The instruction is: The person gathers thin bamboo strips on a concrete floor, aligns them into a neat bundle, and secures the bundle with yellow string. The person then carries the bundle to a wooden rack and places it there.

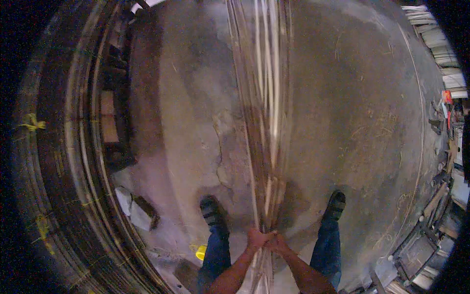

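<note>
A bundle of long, thin poles [265, 142], pale and brown, runs from the top edge down between my legs and on past the lower edge. My left hand [256, 238] is closed around it from the left. Right against it, my right hand [277, 242] wraps the same bundle from the right. The two hands touch at the bundle's narrowest part, and the poles spread wider away from me. Fingertips are partly hidden, and the far end of the bundle runs out of view.
Bundles of long poles [81, 142] with yellow ties [33, 123] line the left side. A stone-like block [134, 208] and a yellow round object [200, 252] sit left of my feet. Along the right lie a frame [416, 252], tools and a red item [446, 96]. The concrete floor [342, 108] is cracked.
</note>
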Motion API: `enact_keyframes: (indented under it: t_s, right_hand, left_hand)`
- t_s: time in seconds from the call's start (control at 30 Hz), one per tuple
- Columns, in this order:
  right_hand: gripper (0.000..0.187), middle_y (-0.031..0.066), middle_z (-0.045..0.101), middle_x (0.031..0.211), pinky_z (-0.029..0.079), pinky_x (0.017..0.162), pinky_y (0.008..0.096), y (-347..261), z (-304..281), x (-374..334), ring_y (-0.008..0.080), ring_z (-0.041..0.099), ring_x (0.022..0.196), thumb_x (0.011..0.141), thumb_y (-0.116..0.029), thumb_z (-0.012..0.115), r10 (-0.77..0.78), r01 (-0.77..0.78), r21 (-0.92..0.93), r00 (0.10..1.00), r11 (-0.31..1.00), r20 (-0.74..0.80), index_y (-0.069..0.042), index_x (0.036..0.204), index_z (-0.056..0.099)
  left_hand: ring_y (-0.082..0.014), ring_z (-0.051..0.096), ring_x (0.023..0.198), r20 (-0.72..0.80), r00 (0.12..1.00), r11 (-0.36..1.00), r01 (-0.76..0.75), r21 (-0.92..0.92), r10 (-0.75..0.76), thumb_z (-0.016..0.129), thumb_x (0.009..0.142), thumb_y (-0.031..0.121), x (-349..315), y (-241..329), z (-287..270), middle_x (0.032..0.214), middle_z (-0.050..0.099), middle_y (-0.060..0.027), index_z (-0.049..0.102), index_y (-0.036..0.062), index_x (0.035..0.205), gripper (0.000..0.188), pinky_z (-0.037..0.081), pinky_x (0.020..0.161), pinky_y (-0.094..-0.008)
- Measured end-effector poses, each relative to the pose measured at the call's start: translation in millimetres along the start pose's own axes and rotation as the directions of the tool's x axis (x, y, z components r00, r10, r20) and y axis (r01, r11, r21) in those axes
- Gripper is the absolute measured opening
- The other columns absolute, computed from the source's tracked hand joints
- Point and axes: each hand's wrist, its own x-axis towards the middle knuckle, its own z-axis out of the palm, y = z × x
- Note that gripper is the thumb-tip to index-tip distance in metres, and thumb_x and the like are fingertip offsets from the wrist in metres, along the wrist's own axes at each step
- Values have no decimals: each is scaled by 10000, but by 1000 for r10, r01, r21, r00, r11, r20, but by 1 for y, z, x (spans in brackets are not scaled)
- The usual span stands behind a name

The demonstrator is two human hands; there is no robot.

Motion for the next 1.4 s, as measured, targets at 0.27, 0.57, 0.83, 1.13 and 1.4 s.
enact_keyframes:
  t_s: [0.27,0.57,0.83,1.13,1.4]
  right_hand:
    - [470,59,584,1082,458,869,329,-32,-107,-15,167,545,1007,698,-84,759,178,-172,-76,981,982,82,-60,1122,557]
    - [499,85,605,1042,470,844,326,-21,-173,96,187,567,961,639,-60,733,164,-138,-275,984,951,74,-27,1099,543]
    - [704,124,556,1184,416,918,355,-14,-189,157,228,527,1094,611,-210,816,289,-291,-381,955,877,-66,-3,1206,502]
    - [459,98,560,1072,453,823,362,-101,-249,-47,275,540,957,750,-307,669,-105,-263,-715,899,647,-426,-59,1118,552]
    - [161,12,547,695,422,497,284,-134,-426,-247,146,533,592,812,-246,601,-47,-20,-340,981,940,-188,-102,883,604]
  left_hand:
    - [-290,642,861,33,994,982,-97,-162,104,798,614,440,-1,105,45,932,657,-161,605,-13,1030,645,502,781,-367]
    - [-249,652,796,-22,986,968,-165,-188,164,786,620,409,124,96,113,903,671,-120,625,36,1016,567,514,714,-382]
    - [-319,606,966,-60,985,986,-161,30,163,779,617,461,171,114,115,1065,612,-191,583,18,1094,680,481,821,-409]
    - [-353,509,1121,242,868,741,-496,453,433,573,833,407,86,128,-18,1270,480,-216,390,6,1315,653,408,956,-418]
    - [-330,571,1000,-229,849,871,-418,259,476,552,861,299,-263,321,-292,1069,602,-159,592,37,1044,322,448,862,-394]
